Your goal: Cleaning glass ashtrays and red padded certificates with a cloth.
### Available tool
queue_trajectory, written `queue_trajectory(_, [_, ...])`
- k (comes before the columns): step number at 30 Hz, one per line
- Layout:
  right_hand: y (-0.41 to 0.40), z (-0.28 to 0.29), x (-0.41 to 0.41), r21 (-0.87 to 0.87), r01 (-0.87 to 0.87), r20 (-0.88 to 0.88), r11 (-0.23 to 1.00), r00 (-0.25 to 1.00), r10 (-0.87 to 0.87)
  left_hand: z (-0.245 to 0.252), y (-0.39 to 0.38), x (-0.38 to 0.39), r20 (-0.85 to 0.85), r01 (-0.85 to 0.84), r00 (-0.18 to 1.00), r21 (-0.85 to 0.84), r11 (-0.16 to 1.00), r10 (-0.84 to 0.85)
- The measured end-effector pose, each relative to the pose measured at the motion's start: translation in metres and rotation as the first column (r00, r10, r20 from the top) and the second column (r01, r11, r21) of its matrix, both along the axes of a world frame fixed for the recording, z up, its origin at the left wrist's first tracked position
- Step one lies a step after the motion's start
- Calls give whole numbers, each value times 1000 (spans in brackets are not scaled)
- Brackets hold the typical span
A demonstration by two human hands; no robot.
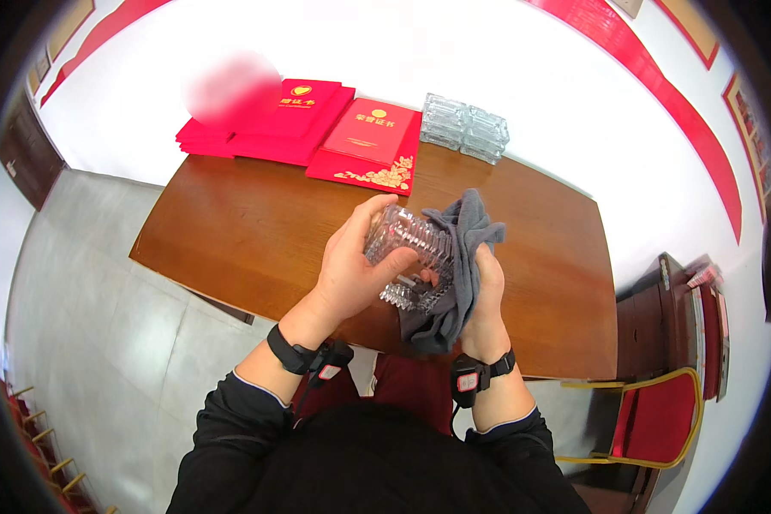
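Note:
My left hand [350,266] grips a clear ribbed glass piece [417,241], its thumb across the near side and its fingers around the far left side. The glass is tilted above the wooden table and looks like an ashtray, though its full shape is hard to tell. A grey cloth [468,270] is bunched against the right side of the glass. My right hand [489,289] holds this cloth from the right, with most of its fingers hidden behind cloth and glass. A few fingertips show through the glass. Both wrists wear black straps with small devices.
Red certificate folders [295,122] lie stacked along the back of the wooden table [231,218]. Right of them stand stacked clear glass pieces [466,128] by the white wall. A red chair with a gold frame [658,417] and a dark cabinet [655,321] are at the right.

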State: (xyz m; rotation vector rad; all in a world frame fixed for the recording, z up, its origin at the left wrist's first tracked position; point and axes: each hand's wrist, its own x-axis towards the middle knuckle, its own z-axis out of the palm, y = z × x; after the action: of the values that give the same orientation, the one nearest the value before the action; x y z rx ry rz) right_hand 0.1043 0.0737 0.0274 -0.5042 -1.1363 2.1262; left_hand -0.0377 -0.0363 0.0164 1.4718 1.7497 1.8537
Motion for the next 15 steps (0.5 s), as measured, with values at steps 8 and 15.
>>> queue_trajectory(8, [-7,-34,-12,358,230,67,905,960,-270,-18,10,8,318,-88,946,59,994,65])
queue_trajectory(15, [-2,-38,-12,941,200,-33,274,857,-514,4,8,27,238,-215,945,-62,975,224])
